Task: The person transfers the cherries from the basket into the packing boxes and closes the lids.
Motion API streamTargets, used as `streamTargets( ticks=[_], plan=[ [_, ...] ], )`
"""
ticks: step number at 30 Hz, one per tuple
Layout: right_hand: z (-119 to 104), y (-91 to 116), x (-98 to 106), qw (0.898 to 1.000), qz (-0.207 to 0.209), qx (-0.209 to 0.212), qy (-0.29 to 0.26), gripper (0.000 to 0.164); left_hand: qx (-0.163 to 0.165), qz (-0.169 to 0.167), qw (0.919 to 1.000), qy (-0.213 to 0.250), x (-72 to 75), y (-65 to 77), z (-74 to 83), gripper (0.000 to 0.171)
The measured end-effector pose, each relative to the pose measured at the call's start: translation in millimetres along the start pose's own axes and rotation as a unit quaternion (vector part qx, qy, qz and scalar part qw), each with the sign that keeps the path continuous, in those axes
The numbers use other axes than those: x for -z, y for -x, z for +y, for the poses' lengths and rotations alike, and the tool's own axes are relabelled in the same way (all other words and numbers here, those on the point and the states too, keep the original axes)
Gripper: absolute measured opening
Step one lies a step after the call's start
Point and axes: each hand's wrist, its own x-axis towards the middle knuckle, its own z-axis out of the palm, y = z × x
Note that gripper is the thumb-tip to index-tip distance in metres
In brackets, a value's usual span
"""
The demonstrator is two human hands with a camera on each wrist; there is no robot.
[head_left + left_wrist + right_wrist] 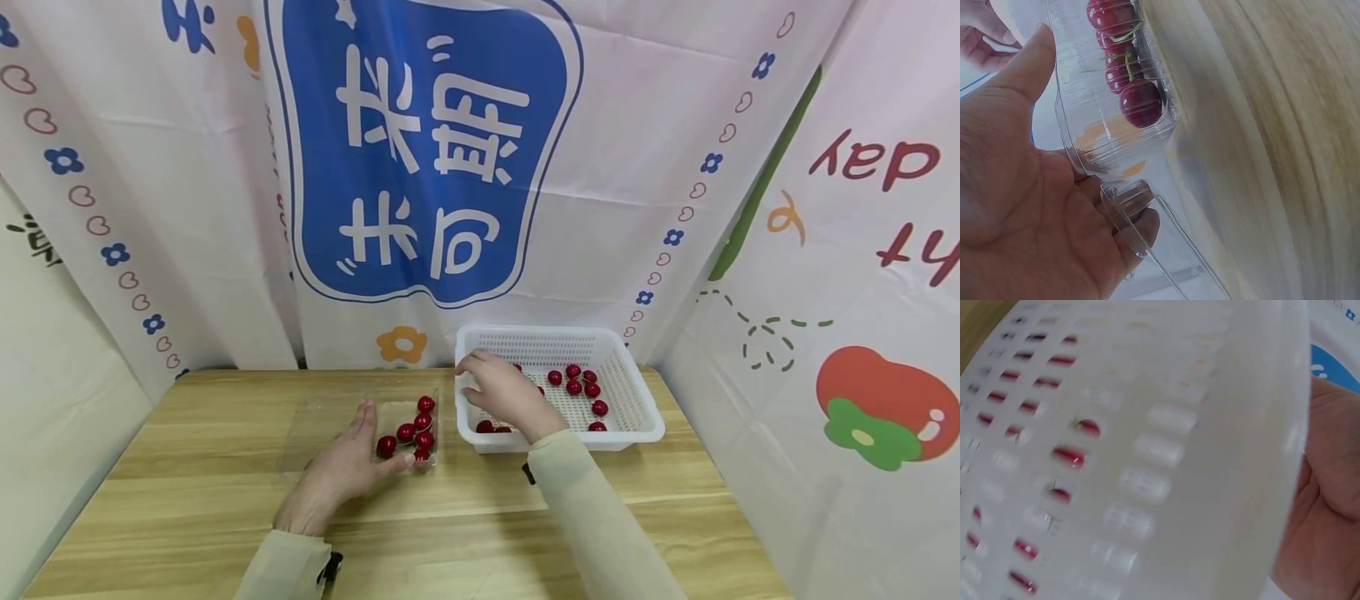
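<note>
On the table's left part lies a clear hinged plastic box (441, 429) with several red cherries (406, 432), some with green stems. My left hand (341, 467) holds it at its left and near sides. The thumb lies along one wall in the left wrist view, with the other fingers around the hinge. Over the left rim of a white perforated basket (645, 417) reaches my right hand (504, 392), fingers loosely bent and apart from the thumb, with nothing seen between them. Several cherries (573, 387) are scattered in the basket. The right wrist view hides the fingertips behind the basket wall.
Both containers stand on a wooden table (450, 542), near its back edge. The box's transparent lid (315, 425) lies folded out to the left. Printed white curtains (637, 108) hang behind and to the sides of the table.
</note>
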Motion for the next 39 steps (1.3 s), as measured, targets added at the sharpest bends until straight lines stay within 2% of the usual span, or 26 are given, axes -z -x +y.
streamTargets(
  ticks=[8, 17, 24, 30, 39],
  plan=[
    [28, 10, -1, 0.999, 0.021, -0.007, -0.032, 0.033, 0.003, -0.004, 1.0000, -0.005, 0.0, 0.0, -1.6, 0.135],
    [50, 19, 1, 0.999, 0.018, -0.041, -0.004, 0.036, 0.001, -0.004, 1.0000, -0.002, 0.0, 0.5, -0.2, 0.134],
    [64, 25, -3, 0.996, 0.006, -0.086, 0.006, 0.040, 0.002, -0.003, 1.0000, -0.001, -0.1, 0.4, -0.8, 0.134],
    [73, 34, -5, 0.992, -0.006, -0.124, -0.012, 0.042, 0.004, -0.004, 1.0000, 0.000, 0.3, 0.5, -0.2, 0.133],
    [84, 41, -6, 0.990, -0.031, -0.139, 0.002, 0.045, 0.000, 0.000, 1.0000, 0.001, 0.9, 0.5, 0.1, 0.133]
  ],
)
